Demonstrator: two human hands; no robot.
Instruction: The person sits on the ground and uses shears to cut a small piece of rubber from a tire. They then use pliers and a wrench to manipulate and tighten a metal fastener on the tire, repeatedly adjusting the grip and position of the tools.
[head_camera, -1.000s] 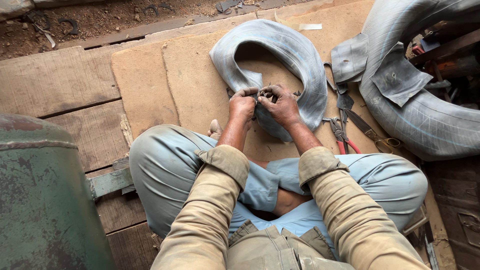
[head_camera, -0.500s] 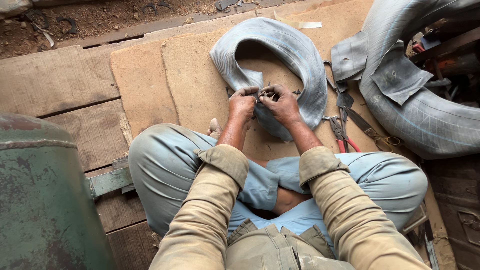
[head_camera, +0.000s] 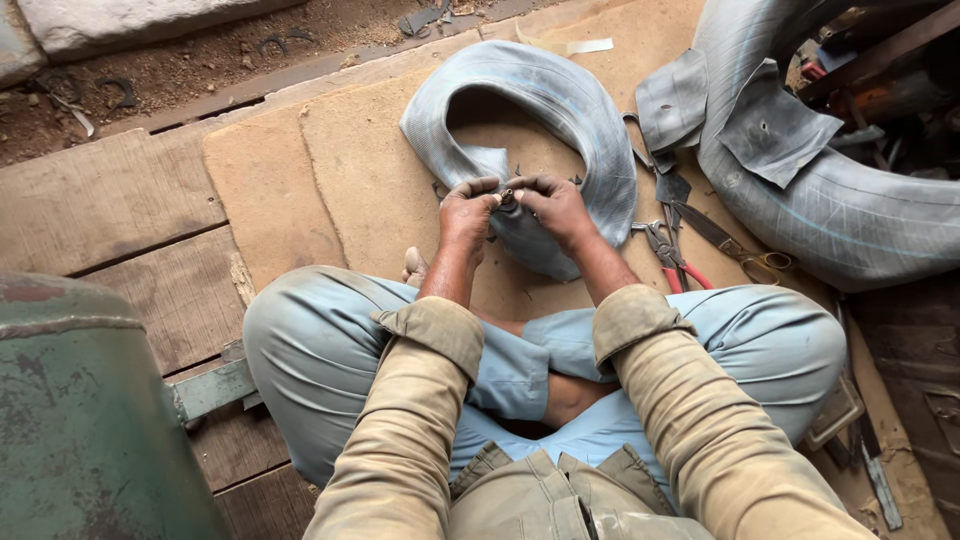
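Your left hand (head_camera: 468, 210) and right hand (head_camera: 553, 207) meet, pinching the valve (head_camera: 507, 195) of the tube (head_camera: 560, 110) lying at twelve o'clock; pliers (head_camera: 668, 255) wait within reach at two o'clock.

I sat on a tan fibreboard sheet (head_camera: 370, 190) laid over weathered grey wooden planks (head_camera: 100, 200). Beyond them lay bare brown dirt (head_camera: 220, 60), edged by a pale stone slab (head_camera: 120, 20). A dull green, rust-flecked metal drum (head_camera: 80, 420) stood near my left knee. Soft, even daylight fell across everything.
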